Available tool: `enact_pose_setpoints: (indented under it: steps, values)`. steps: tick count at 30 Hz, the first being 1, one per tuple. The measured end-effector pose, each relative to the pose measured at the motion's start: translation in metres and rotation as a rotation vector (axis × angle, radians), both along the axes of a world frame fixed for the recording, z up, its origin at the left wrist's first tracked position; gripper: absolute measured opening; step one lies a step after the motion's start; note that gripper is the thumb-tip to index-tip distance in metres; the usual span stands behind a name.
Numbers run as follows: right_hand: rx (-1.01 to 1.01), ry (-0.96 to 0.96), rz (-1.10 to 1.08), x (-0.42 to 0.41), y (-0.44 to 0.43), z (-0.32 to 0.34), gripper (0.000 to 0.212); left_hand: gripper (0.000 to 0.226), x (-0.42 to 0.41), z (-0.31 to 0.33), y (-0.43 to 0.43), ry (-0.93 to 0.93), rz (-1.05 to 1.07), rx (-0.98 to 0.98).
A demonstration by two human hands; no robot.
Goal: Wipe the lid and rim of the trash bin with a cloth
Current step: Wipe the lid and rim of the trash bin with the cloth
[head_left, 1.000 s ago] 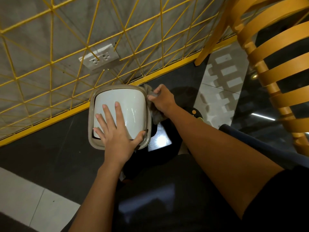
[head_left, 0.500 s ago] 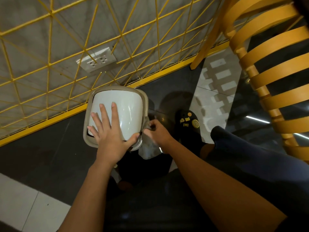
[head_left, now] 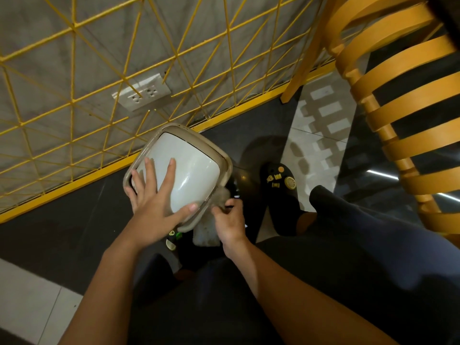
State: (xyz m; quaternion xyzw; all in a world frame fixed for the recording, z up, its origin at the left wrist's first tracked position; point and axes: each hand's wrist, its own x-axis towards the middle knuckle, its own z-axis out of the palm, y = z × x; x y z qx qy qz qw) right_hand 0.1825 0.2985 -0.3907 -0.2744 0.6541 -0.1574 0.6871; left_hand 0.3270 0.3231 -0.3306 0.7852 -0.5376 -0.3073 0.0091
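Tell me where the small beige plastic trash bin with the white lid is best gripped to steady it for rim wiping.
Probably the beige rim on the left side, coming from above. The white domed lid looks smooth and glossy, so the left hand lying flat on it could slip; the raised rim gives fingers an edge to hook. That leaves the near right corner free, where the right hand works the grey cloth.

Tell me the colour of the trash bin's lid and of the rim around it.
Glossy white domed lid; beige plastic rim, seen in the head view.

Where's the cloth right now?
The cloth is bunched in the right hand, pressed against the near right corner of the trash bin's rim, below centre in the head view.
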Motion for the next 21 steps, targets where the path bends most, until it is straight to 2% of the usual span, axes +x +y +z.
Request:
enact_pose_setpoints:
  steps: [2, 5, 10, 15, 17, 21]
  values:
    - [-0.163, 0.033, -0.126, -0.002, -0.006, 0.010, 0.017, 0.073, -0.001, -0.003, 0.000, 0.026, 0.053, -0.035]
    - [-0.296, -0.120, -0.149, 0.004, -0.012, 0.026, 0.018, 0.058, -0.001, -0.007, 0.002, 0.016, 0.069, -0.051]
    - [-0.390, -0.039, 0.091, 0.014, 0.006, 0.030, 0.021, 0.057, -0.003, -0.009, 0.004, 0.004, 0.062, -0.055]
    - [-0.312, -0.143, 0.209, 0.015, 0.031, 0.026, 0.024, 0.059, -0.003, -0.008, 0.003, 0.017, 0.063, -0.050]
    - [-0.322, -0.133, 0.193, 0.014, 0.031, 0.026, 0.026, 0.057, -0.003, -0.009, 0.004, 0.019, 0.068, -0.052]
    - [-0.417, -0.033, 0.012, 0.009, 0.003, 0.025, 0.025, 0.057, -0.003, -0.008, 0.004, 0.016, 0.073, -0.058]
